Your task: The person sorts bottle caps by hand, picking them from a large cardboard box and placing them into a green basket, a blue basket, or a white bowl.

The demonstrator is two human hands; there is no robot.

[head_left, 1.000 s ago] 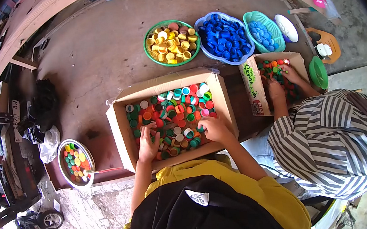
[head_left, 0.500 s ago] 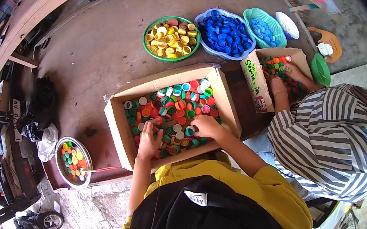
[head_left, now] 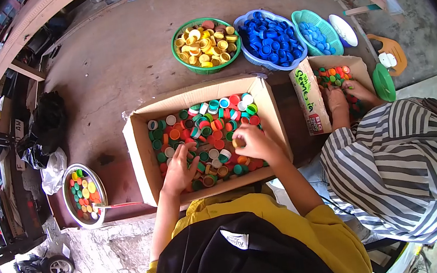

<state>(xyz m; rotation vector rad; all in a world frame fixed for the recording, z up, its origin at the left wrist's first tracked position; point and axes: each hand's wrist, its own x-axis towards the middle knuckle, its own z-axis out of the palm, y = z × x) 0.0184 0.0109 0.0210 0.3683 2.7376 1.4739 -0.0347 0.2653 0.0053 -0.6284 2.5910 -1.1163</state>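
A cardboard box [head_left: 140,146] in front of me holds several mixed bottle caps [head_left: 211,123] in red, green, white and orange. My left hand [head_left: 180,169] lies in the box's near left part, fingers spread over the caps. My right hand [head_left: 252,143] is raised a little over the near right part, pinching a yellow cap [head_left: 236,143] at its fingertips.
Beyond the box stand a green basket of yellow caps [head_left: 206,42], a blue basket of dark blue caps [head_left: 270,41] and a teal basket of light blue caps [head_left: 315,34]. A metal bowl of mixed caps [head_left: 82,194] sits at the left. A person in a striped shirt [head_left: 396,163] works in a second box [head_left: 309,100] at the right.
My right hand has lifted from the caps with a yellow cap in its fingers. My left hand has shifted slightly forward over the caps.
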